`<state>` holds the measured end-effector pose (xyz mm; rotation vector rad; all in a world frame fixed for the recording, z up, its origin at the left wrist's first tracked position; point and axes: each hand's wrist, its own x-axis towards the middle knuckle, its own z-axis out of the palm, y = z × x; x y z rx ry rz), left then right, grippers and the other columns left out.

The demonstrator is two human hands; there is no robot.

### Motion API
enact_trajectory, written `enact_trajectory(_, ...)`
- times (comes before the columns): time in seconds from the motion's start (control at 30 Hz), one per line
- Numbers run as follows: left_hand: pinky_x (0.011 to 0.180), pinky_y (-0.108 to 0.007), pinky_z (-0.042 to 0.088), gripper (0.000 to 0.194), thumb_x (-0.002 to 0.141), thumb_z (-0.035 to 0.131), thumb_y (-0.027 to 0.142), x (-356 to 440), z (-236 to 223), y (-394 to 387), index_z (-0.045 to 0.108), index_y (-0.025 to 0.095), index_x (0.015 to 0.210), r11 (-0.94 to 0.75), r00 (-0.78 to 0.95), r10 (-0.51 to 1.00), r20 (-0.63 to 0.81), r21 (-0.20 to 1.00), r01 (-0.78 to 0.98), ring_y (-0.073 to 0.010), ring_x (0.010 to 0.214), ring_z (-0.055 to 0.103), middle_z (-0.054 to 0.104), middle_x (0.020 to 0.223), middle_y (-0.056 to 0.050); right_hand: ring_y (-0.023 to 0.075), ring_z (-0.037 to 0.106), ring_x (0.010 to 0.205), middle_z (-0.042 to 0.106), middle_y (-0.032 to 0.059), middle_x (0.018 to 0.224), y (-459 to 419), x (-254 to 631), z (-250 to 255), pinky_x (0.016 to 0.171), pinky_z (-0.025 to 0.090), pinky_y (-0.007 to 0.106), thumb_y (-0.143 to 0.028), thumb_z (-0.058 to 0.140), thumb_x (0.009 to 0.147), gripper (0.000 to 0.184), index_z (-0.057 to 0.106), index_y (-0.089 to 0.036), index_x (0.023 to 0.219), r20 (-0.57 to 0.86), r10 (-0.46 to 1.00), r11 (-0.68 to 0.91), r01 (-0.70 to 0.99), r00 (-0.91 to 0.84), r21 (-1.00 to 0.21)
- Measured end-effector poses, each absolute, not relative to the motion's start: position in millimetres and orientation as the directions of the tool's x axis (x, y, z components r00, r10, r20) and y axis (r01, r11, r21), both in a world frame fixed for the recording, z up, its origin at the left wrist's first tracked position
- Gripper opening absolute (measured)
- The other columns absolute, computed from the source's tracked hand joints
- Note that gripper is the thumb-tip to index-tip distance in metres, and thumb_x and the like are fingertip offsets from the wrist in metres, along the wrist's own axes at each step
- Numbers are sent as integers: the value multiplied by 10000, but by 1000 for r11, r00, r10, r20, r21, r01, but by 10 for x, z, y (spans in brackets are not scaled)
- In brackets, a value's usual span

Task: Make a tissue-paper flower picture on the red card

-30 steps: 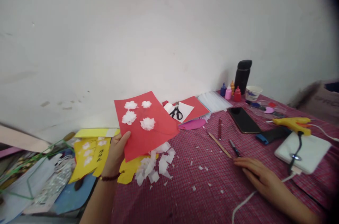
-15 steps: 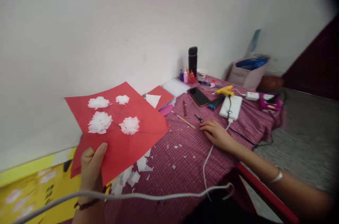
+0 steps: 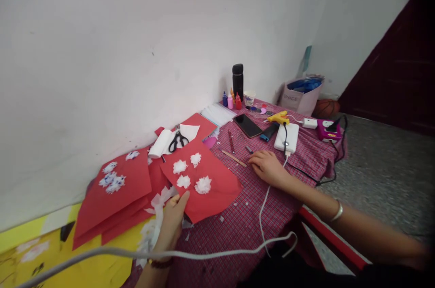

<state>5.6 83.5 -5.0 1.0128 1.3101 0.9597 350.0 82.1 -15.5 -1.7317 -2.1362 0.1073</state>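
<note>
Paper (image 3: 199, 171), plain red and slightly bowed, carries four ruffled white blossoms (image 3: 203, 185) in a loose two-by-two group; the one nearest the lower edge looks the fullest, and each has a ragged, layered outline. The sheet is held over the left part of the table (image 3: 234, 226); I cannot tell whether its far edge touches the checked cloth. The hands are well apart: the left hand (image 3: 175, 213) is clamped on the lower left edge, thumb on the front, while the right hand (image 3: 268, 168) lies palm down on the cloth, fingertips just beside a short pen (image 3: 248, 148) and a wooden stick (image 3: 234, 158); whether it grips anything I cannot tell.

By the wall stand small bottles (image 3: 238, 102) in blue, pink, orange and red, next to a black tumbler (image 3: 238, 79) and a white cup (image 3: 249, 99) whose inside is too small to make out. On the floor beyond, a pale bag (image 3: 309, 102) holds something blue.

The decorated face is turned up, tilted toward the wearer. Its greatest stretch in view runs from the upper left corner, near the scissors (image 3: 177, 141), to the right-hand corner, pointing below the right hand; which side is truly longer, the slant hides.
</note>
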Motion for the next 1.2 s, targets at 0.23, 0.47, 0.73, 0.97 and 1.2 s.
enact_trajectory(0.23,766,-362,541,468,701,684,409,124,17,900,598,152,1083,183,116,972,-206,966,181,-253,876,681,716,970,-85,222,623,973,667,114,1065,1267,3154,72,847,430,307,-199,486,915,246,651,-157,1093,70,957,289,932,-281,-220)
enact_trajectory(0.47,727,-305,445,194,712,651,376,152,115,792,570,220,795,-45,42,999,29,891,453,-212,775,577,631,784,-15,219,650,991,688,108,1084,1606,3295,112,830,460,280,-213,443,935,242,638,-158,1066,37,981,196,953,-193,-232)
enact_trajectory(0.73,720,-283,451,197,819,552,409,318,-17,945,538,221,875,-124,-25,987,160,843,523,-190,766,572,598,802,-5,320,608,1111,630,228,1198,2145,3197,125,898,464,394,-259,502,908,365,530,-59,1213,-22,998,49,953,-58,-298)
enact_trajectory(0.97,744,-322,491,260,859,517,316,285,-51,1031,535,163,1068,-181,-56,960,275,760,624,-190,794,602,612,892,-49,350,625,1058,680,212,1083,2269,3257,171,874,481,444,-169,547,837,309,611,-52,1116,-103,994,-8,869,-49,-495)
enact_trajectory(1.2,1041,-424,382,293,887,477,175,625,270,579,579,177,1162,-595,489,803,341,410,692,-255,1174,533,602,1220,-125,118,691,874,696,87,1104,1924,3492,354,706,528,218,-170,268,987,367,475,-126,1286,-54,986,23,451,-157,-892)
